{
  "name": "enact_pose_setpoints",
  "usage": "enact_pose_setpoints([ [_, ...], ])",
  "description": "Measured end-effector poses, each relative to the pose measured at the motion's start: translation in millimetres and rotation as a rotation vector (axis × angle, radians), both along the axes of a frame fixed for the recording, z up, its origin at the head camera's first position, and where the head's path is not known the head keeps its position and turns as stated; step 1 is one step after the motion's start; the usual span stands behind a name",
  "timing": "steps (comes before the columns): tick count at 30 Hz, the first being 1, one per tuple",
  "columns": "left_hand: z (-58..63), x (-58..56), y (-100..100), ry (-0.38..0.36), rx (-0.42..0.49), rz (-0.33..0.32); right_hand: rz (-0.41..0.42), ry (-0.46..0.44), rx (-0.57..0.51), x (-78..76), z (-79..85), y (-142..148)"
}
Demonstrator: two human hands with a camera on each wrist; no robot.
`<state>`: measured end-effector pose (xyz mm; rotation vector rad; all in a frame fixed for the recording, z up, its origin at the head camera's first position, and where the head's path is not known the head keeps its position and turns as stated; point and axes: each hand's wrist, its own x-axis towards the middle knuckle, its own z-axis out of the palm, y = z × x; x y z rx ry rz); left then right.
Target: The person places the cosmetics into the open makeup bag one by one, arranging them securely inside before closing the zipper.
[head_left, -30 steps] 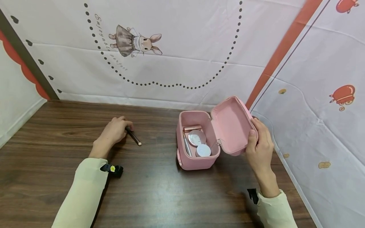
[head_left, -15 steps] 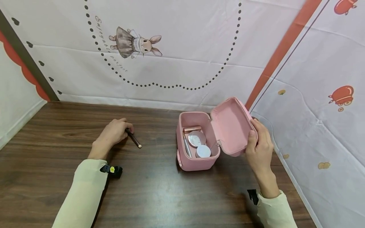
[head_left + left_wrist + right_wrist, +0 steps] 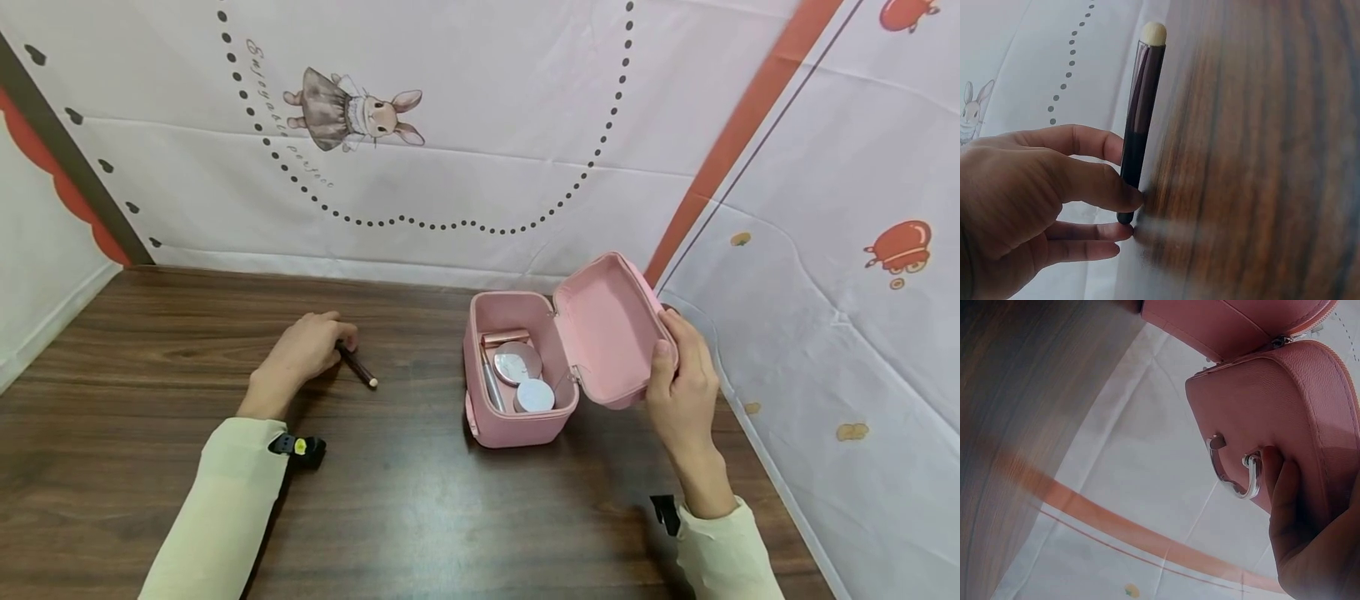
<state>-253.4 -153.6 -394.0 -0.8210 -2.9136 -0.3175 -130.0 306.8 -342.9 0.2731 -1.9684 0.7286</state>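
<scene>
Between thumb and fingers, my left hand pinches a dark makeup brush with a short pale tip, just over the table. The brush's black handle end shows below the thumb in the left wrist view. My right hand holds the raised lid of a pink makeup case by its outer edge. In the right wrist view, those fingers lie on the lid's top beside a silver handle. Inside the case lie a slim brush, a rose-gold tube, a round compact and a white-lidded jar.
The dark wooden table runs back to a white printed cloth hanging behind it. Another cloth side borders the table on the right. Bare tabletop lies between the left hand and the case.
My left hand and the brush have shifted slightly to the right. The right hand, the lid and the case stay where they were.
</scene>
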Motion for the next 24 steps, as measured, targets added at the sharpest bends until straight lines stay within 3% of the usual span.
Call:
enact_pose_setpoints([
  [10,1.0,-1.3,2.1,-0.007,0.003,-0.016,-0.001,0.005,0.003,0.7,-0.1,2.3],
  [18,-4.9,-3.8,-2.3,0.015,0.068,-0.091,0.005,0.006,0.005,0.1,-1.7,1.6],
  [24,4.5,-0.6,4.4,0.036,0.084,-0.119,0.002,0.017,-0.003,-1.2,-1.4,0.9],
])
